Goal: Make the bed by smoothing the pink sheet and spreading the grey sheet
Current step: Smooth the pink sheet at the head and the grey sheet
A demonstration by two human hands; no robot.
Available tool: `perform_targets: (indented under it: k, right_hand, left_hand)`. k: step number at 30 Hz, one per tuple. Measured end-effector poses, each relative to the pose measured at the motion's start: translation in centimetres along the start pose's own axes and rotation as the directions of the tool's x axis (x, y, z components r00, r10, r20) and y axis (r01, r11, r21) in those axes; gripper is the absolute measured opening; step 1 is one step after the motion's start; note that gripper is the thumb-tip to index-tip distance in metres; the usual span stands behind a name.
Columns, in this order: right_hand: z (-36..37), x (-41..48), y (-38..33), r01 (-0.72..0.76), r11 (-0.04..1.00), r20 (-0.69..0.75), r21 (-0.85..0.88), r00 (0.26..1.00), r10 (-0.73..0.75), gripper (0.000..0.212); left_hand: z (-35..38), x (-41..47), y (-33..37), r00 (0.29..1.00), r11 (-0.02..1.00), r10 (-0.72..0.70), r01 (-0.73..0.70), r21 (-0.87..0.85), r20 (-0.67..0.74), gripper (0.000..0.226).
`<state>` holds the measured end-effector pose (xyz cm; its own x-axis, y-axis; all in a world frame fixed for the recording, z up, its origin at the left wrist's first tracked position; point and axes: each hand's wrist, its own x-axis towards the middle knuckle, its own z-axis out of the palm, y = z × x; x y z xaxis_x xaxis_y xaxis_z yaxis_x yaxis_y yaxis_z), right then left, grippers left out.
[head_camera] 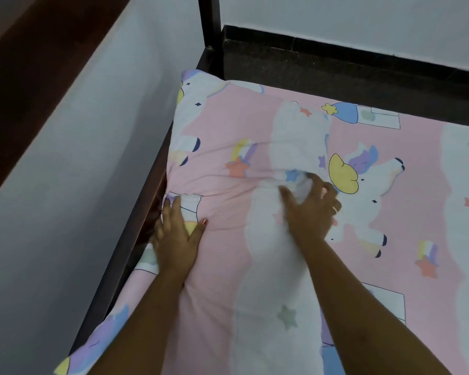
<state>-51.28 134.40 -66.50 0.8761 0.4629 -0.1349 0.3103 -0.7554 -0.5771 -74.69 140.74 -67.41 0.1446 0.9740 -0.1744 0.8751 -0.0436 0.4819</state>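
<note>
The pink sheet (228, 125), printed with unicorns and stars, covers the mattress and fills most of the view. My left hand (173, 239) lies flat with straight fingers on the sheet at the mattress's left edge, fingertips over the side by the frame. My right hand (309, 209) sits near the middle of the sheet, its fingers curled round a bunched fold of the fabric, with creases running out from it. No grey sheet is in view.
A dark bed frame rail (136, 239) runs along the mattress's left side, close to a pale wall (65, 185). A dark bedpost (210, 31) rises at the far corner. Dark floor (336, 74) and a black skirting lie beyond the bed's head.
</note>
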Motion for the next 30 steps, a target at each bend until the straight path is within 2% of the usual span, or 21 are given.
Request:
perform_targets:
  k: [2, 4, 5, 7, 9, 12, 14, 16, 18, 20, 22, 24, 26, 28, 30]
  right_hand:
    - [-0.6, 0.3, 1.2, -0.207, 0.976, 0.171, 0.072, 0.966, 0.192, 0.083]
    - [-0.7, 0.1, 1.5, -0.281, 0.916, 0.359, 0.286, 0.918, 0.17, 0.088]
    - [-0.8, -0.1, 1.5, -0.267, 0.89, 0.376, 0.37, 0.919, 0.12, 0.085]
    - [-1.6, -0.7, 1.4, -0.185, 0.883, 0.3, 0.431, 0.952, 0.053, 0.075]
    - [-2.7, -1.7, 1.3, -0.136, 0.89, 0.196, 0.436, 0.979, 0.054, 0.069]
    - [-4.1, -4.0, 2.1, -0.109, 0.912, 0.06, 0.396, 0.994, 0.093, 0.067]
    - [-4.6, -5.0, 2.7, -0.176, 0.922, 0.076, 0.345, 0.984, 0.16, 0.069]
    - [-4.9, -4.9, 2.2, -0.279, 0.943, 0.106, 0.18, 0.959, 0.263, 0.072]
    - [-5.1, -4.6, 0.4, -0.182, 0.982, 0.013, -0.046, 0.983, 0.183, 0.07]
    - [-5.1, -4.1, -2.1, 0.026, 0.987, -0.068, -0.161, 0.997, -0.037, 0.065]
    - [-4.6, -3.0, -5.1, 0.188, 0.962, 0.02, -0.197, 0.982, -0.188, 0.061]
    - [-3.1, -1.8, -7.2, 0.309, 0.925, 0.232, -0.221, 0.938, -0.258, 0.061]
    - [-0.5, -1.0, -7.4, 0.425, 0.854, 0.425, -0.299, 0.861, -0.28, 0.064]
    - [2.6, -0.6, -6.3, 0.515, 0.778, 0.511, -0.36, 0.806, -0.298, 0.068]
    - [4.4, 0.3, -5.4, 0.536, 0.755, 0.527, -0.378, 0.795, -0.301, 0.07]
  left_hand:
    - [-0.5, -0.2, 0.2, 1.0, 0.996, -0.022, 0.022, -0.091, -0.004, 0.096]
    - [-1.4, 0.3, 0.6, 0.993, 0.974, -0.109, 0.115, -0.194, 0.043, 0.1]
    - [-2.0, 0.5, 0.8, 0.988, 0.961, -0.131, 0.146, -0.235, 0.081, 0.099]
    - [-3.2, 0.7, 1.4, 0.987, 0.951, -0.085, 0.122, -0.285, 0.14, 0.092]
    - [-4.4, 0.0, 2.1, 0.992, 0.938, -0.001, 0.045, -0.344, 0.128, 0.082]
    - [-5.8, -1.7, 2.8, 0.993, 0.942, 0.063, -0.026, -0.335, 0.102, 0.078]
    - [-6.7, -2.7, 3.0, 0.986, 0.968, 0.048, -0.007, -0.25, 0.157, 0.08]
    - [-7.8, -3.1, 3.4, 0.985, 0.997, -0.031, 0.043, -0.068, 0.167, 0.082]
    - [-8.7, -3.3, 4.6, 0.999, 0.994, -0.003, -0.001, 0.105, 0.046, 0.084]
    - [-8.9, -3.0, 6.9, 0.977, 0.969, 0.183, -0.16, 0.19, -0.107, 0.08]
    - [-7.9, -2.6, 9.2, 0.925, 0.926, 0.342, -0.302, 0.227, -0.164, 0.073]
    - [-5.5, -2.4, 10.0, 0.916, 0.895, 0.394, -0.366, 0.255, -0.069, 0.073]
    - [-2.2, -2.5, 8.5, 0.931, 0.892, 0.355, -0.364, 0.266, 0.085, 0.076]
    - [0.4, -2.3, 6.0, 0.946, 0.905, 0.282, -0.318, 0.282, 0.163, 0.076]
    - [1.5, -1.8, 5.0, 0.951, 0.899, 0.264, -0.303, 0.318, 0.159, 0.079]
